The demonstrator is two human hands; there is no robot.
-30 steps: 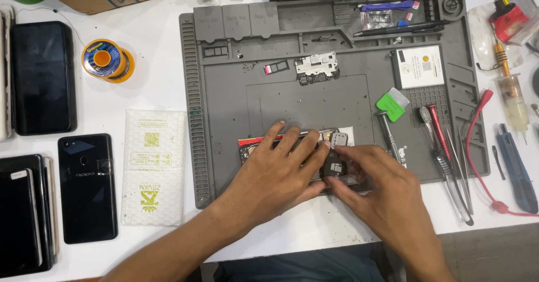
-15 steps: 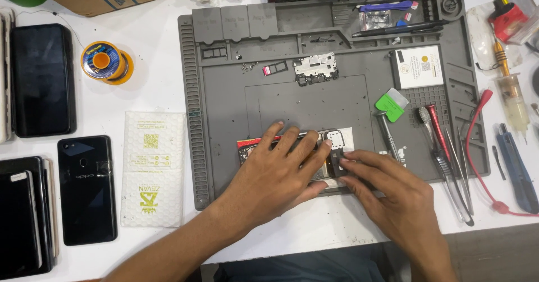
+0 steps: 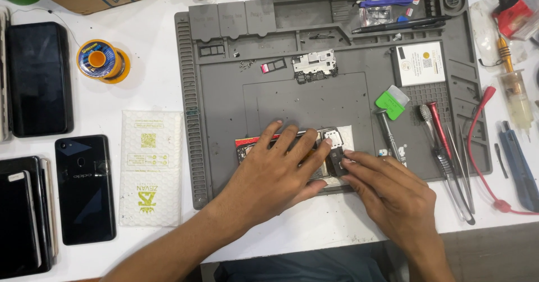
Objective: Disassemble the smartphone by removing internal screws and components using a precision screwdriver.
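— White bench, crowded; grey repair mat [image 3: 224, 91] in the middle, black phones [image 3: 84, 189] stacked off to the left, solder spool [image 3: 103, 61] up near the carton.

— Hands?

— Left hand [image 3: 275, 172] flat over the opened phone [image 3: 337, 139] at the mat's near edge, fingers spread, pressing down to steady. Right hand [image 3: 393, 195] just beside, fingertips [image 3: 347, 159] drawn together on a small dark part [image 3: 336, 161] at the phone's right end. Pinching or merely pushing: cannot tell.

— Step in hand?

— Looks like seating or working loose that part, mid-disassembly; circuit board [image 3: 314, 66] and card tray [image 3: 272, 67] already lying apart higher on the mat.

— Next move?

— Probably calls for steady pressure from the left, light and precise force from the right. Tweezers [image 3: 457, 164] and screwdrivers [image 3: 438, 133] within reach on the right, untouched.
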